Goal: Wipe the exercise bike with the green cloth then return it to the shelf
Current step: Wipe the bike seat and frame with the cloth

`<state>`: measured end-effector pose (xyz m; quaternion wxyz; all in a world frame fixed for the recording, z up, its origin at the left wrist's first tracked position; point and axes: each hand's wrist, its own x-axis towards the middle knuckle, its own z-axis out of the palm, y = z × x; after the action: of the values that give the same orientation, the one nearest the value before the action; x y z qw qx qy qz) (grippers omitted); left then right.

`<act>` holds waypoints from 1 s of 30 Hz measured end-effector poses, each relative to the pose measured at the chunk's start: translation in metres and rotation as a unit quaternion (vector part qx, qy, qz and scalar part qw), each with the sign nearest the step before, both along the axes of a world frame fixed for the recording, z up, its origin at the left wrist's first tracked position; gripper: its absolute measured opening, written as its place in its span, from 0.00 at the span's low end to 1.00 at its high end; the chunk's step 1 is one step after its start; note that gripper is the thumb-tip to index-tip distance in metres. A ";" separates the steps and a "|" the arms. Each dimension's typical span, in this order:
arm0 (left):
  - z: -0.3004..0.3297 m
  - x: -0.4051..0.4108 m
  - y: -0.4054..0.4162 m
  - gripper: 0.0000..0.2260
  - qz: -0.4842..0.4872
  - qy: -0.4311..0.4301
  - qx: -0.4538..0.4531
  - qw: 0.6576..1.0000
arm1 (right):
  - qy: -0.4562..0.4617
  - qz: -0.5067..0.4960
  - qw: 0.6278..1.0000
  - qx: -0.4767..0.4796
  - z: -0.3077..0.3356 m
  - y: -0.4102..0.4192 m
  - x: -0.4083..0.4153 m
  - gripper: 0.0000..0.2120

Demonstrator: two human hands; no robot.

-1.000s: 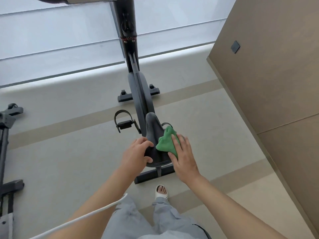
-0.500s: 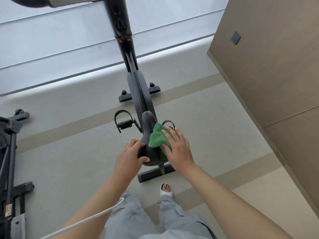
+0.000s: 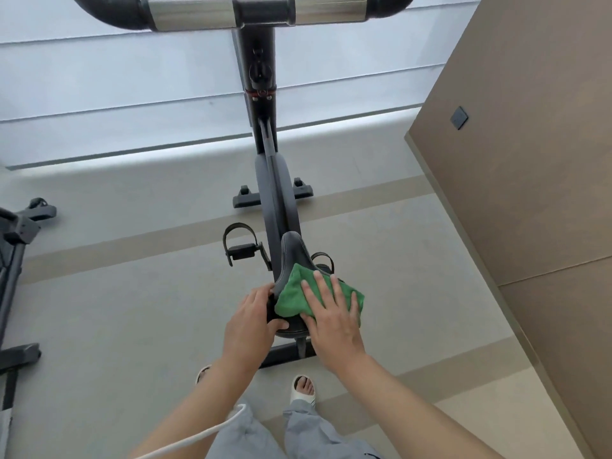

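A black exercise bike (image 3: 276, 193) stands in front of me, its handlebar (image 3: 245, 9) along the top edge. The black saddle (image 3: 293, 251) is just below the middle of the view. A green cloth (image 3: 293, 294) lies spread over the rear right of the saddle. My right hand (image 3: 332, 318) presses flat on the cloth with its fingers apart. My left hand (image 3: 250, 321) grips the saddle's left rear edge, thumb on top. The shelf is not in sight.
A brown wall panel (image 3: 530, 160) with a dark switch (image 3: 458, 118) rises close on the right. Another black machine's frame (image 3: 16, 260) stands at the left edge. My sandalled feet (image 3: 303, 389) are behind the bike's rear stabiliser (image 3: 284, 354). A white cable (image 3: 198, 437) hangs past my left arm.
The cloth and my right hand slid back and to the right across the saddle, and the cloth now lies flatter and wider. The view tilted up, showing the handlebar. My left hand kept its grip.
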<state>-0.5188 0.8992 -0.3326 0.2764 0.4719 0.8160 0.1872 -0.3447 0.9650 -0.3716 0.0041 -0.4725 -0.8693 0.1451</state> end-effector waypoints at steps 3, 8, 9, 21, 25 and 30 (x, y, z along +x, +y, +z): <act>0.000 0.002 0.002 0.39 0.017 -0.010 -0.004 1.000 | -0.018 0.002 1.000 0.001 0.001 0.030 -0.025 0.30; -0.001 0.003 0.003 0.39 0.009 0.016 -0.028 0.999 | 0.003 -0.001 0.999 -0.050 0.000 0.086 -0.072 0.31; -0.001 0.003 0.003 0.36 0.002 0.024 -0.026 0.999 | 0.014 0.000 0.998 -0.066 0.000 0.095 -0.079 0.30; 0.000 0.001 0.003 0.27 -0.008 0.029 -0.015 0.999 | 0.060 0.025 0.995 -0.076 0.006 0.077 -0.047 0.28; -0.001 -0.001 0.001 0.18 -0.017 0.028 -0.025 0.999 | 0.043 0.023 0.998 -0.040 0.008 0.036 0.003 0.29; -0.005 -0.002 0.004 0.16 -0.014 0.027 -0.024 0.999 | 0.003 0.013 0.999 -0.037 0.005 0.012 0.014 0.31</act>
<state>-0.5207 0.9036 -0.3375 0.2678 0.4813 0.8209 0.1510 -0.3308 0.9773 -0.3664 -0.0123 -0.4605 -0.8694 0.1786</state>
